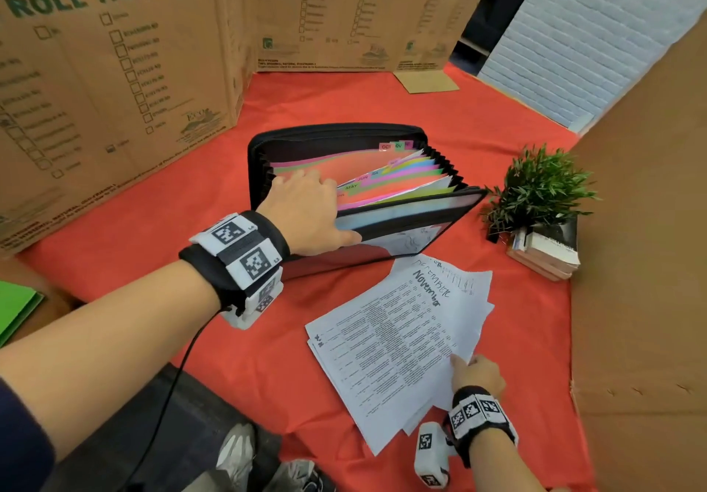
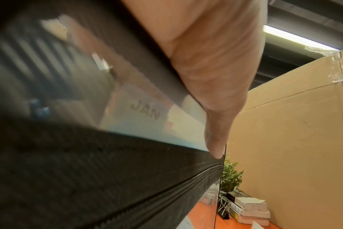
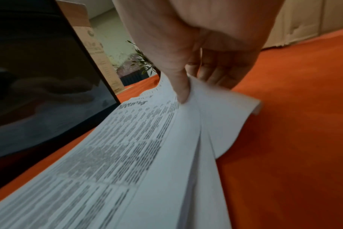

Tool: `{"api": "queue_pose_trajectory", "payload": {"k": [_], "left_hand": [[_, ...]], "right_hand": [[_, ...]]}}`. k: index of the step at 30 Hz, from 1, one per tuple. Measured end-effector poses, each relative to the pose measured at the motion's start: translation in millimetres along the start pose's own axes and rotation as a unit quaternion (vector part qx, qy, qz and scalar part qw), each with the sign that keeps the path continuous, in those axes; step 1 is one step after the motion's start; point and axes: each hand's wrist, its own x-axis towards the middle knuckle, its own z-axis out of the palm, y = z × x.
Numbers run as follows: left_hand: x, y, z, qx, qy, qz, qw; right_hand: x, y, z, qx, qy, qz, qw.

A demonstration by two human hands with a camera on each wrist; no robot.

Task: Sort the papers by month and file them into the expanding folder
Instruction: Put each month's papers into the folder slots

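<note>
Two hands are at work, each on a different item. The right hand [image 1: 478, 375] makes its grip on the near right edge of the papers [image 1: 398, 338]: in the right wrist view the thumb [image 3: 181, 91] lies on top of the upper sheets and the fingers [image 3: 215, 74] curl beneath, pinching them and lifting that edge off the desk [image 1: 528, 357]. The lower sheets fan out under it. The top sheet is headed "November"; one below it reads "December".

The left hand [image 1: 306, 208] grips the front wall of the expanding folder [image 1: 344, 170]. Its fingers reach over into the pockets and its thumb [image 2: 215, 139] presses the outside of the front cover, holding the folder open. The folder stands open on the desk just behind the papers, with coloured dividers and month tabs showing; JUN, MAY and OCT can be read, and JAN in the left wrist view.

Step in hand, as judged: picking up the November sheet for filing. The next move calls for separating that one sheet from those under it, carrying it to the rear of the folder and sliding it in behind the tab next to OCT, whose label is only partly legible. The left hand would need to part the rear pockets, since it now holds only the front.

A small potted plant [image 1: 535, 189] sits on a stack of books [image 1: 543, 254] to the right of the folder.
</note>
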Motion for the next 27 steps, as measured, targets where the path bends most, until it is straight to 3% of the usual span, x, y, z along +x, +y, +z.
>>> {"api": "queue_pose_trajectory", "payload": {"k": [5, 9, 12, 16, 21, 27], "left_hand": [[-2, 1, 0, -0.003, -0.005, -0.001, 1.000], [-3, 2, -1, -0.005, -0.012, -0.004, 1.000], [-3, 2, -2, -0.005, -0.016, -0.004, 1.000], [-3, 2, -2, -0.003, -0.017, -0.006, 1.000], [0, 1, -4, -0.007, -0.026, -0.015, 1.000], [1, 1, -2, 0.003, -0.020, -0.015, 1.000]], "right_hand": [[5, 7, -9, -0.050, -0.003, -0.011, 0.999], [15, 15, -11, -0.039, 0.043, -0.069, 0.996], [27, 16, -11, 0.010, -0.019, -0.109, 0.994], [39, 12, -8, 0.033, -0.056, -0.087, 0.994], [50, 12, -16, -0.070, -0.128, -0.072, 0.987], [52, 17, -23, 0.040, 0.007, -0.181, 0.983]]}}
